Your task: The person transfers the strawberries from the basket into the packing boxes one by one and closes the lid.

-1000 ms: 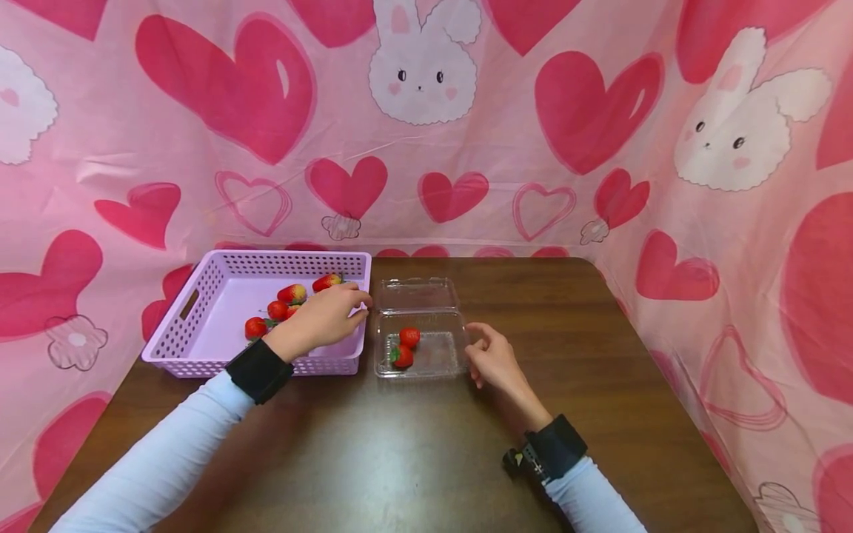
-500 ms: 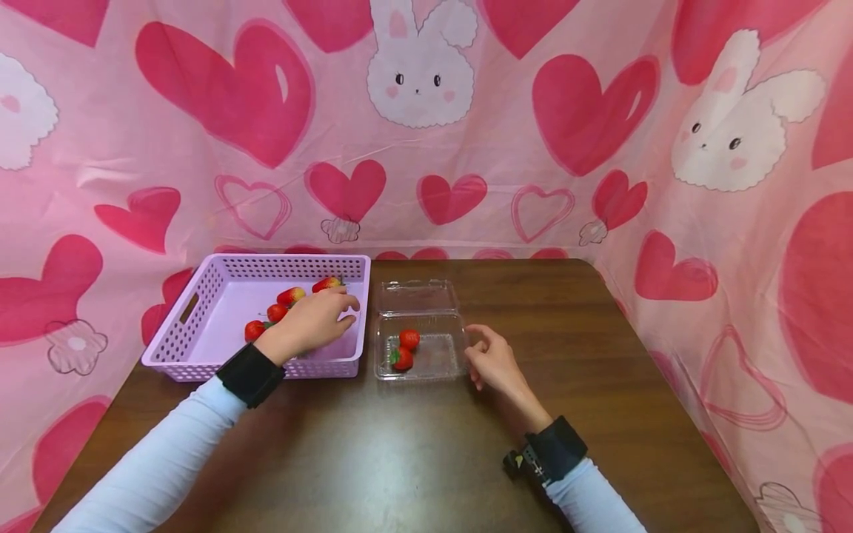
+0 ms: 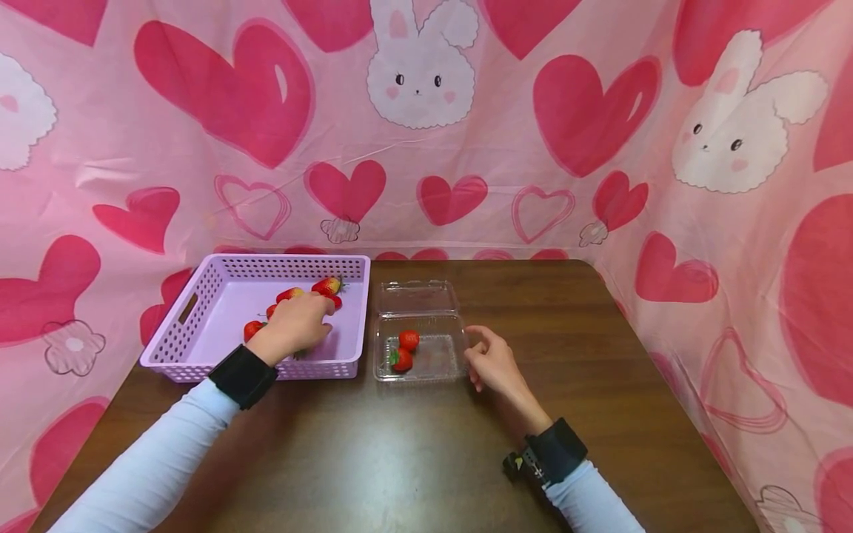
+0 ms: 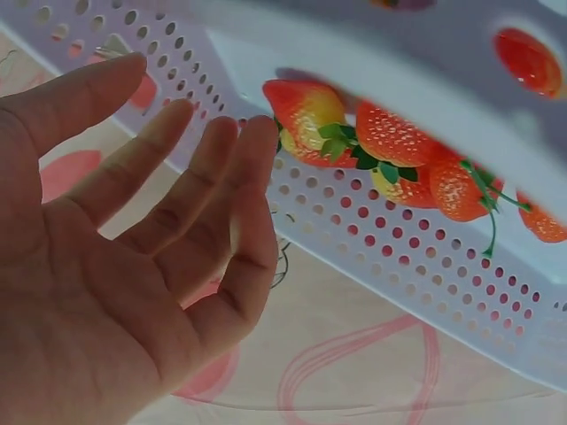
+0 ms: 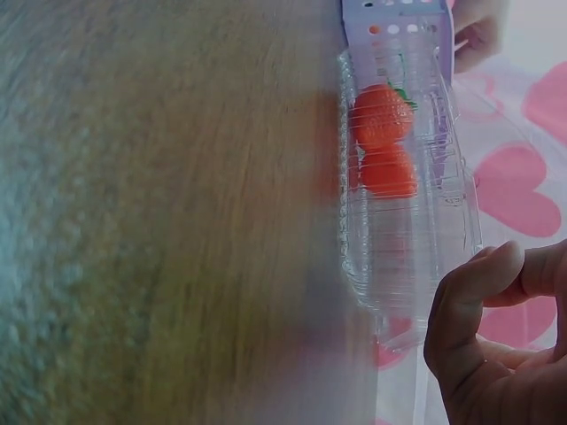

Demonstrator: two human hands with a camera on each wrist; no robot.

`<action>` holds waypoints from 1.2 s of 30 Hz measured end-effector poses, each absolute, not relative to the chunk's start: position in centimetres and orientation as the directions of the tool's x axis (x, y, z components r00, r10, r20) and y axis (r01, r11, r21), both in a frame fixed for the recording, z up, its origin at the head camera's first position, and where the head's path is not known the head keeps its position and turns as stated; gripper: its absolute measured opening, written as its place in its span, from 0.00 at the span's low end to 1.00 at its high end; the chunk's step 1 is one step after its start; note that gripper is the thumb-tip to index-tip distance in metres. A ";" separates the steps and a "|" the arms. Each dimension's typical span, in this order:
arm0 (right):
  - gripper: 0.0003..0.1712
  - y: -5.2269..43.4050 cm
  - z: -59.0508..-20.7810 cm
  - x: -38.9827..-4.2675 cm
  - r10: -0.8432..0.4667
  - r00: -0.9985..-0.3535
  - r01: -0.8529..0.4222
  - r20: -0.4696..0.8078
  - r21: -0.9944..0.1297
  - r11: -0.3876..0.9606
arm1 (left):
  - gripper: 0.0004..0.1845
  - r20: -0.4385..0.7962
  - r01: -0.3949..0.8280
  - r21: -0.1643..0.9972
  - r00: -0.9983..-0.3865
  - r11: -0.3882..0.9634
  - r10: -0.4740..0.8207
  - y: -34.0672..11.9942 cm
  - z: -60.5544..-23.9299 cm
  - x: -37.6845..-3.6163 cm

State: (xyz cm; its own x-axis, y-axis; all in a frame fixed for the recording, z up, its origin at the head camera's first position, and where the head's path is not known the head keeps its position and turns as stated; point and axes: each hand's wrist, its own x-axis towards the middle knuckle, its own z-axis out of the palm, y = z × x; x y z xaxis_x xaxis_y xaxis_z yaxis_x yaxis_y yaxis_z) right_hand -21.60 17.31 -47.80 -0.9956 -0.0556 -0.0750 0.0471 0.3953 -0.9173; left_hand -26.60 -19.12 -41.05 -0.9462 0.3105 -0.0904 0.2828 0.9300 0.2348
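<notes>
Strawberries in the basket: a little bunch of red strawberries (image 3: 293,296) lies in the far half of the purple basket (image 3: 200,355). In the left wrist view they sit right in front of the fingers.
Left hand: the left hand (image 3: 296,324) is inside the basket, over the berries. Its fingers are straight and spread, and nothing is in them. It looks ready to pick one, because the berries are just past the fingertips.
Clear box: a clear plastic box (image 3: 445,369) sits just beside the basket, with its lid (image 3: 416,295) flipped back and lying flat. With the lid open, fruit can drop straight in.
Berries in the box: two strawberries (image 3: 405,349) lie at the left end of the box, close together.
Right hand: the right hand (image 3: 494,364) rests on the table (image 3: 413,459) by the right end of the box. Its fingers are loosely bent and hold nothing. It looks like it is there to keep the light box from sliding.
</notes>
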 end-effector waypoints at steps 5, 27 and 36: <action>0.28 17.3 -47.8 -21.6 -0.052 -0.996 0.049 -0.075 -0.920 0.388 | 0.22 -0.134 0.250 0.220 -0.950 0.943 0.283 -19.5 -41.0 -26.7; 0.28 17.1 -47.8 -21.6 -0.056 -0.996 0.041 -0.069 -0.915 0.401 | 0.25 -0.312 0.152 0.295 -0.918 0.943 0.245 -20.6 -41.2 -27.0; 0.29 17.0 -47.7 -21.7 -0.055 -0.996 0.045 -0.074 -0.913 0.406 | 0.17 -0.319 0.150 0.295 -0.916 0.944 0.245 -20.8 -41.7 -27.1</action>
State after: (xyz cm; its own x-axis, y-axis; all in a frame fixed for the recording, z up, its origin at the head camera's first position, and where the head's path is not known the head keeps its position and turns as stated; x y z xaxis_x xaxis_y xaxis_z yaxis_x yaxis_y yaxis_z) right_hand -21.66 17.00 -47.70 -0.9957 -0.0551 -0.0740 0.0453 0.4058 -0.9128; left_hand -27.12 -20.80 -41.65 -0.9155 0.2450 -0.3190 0.1497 0.9436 0.2952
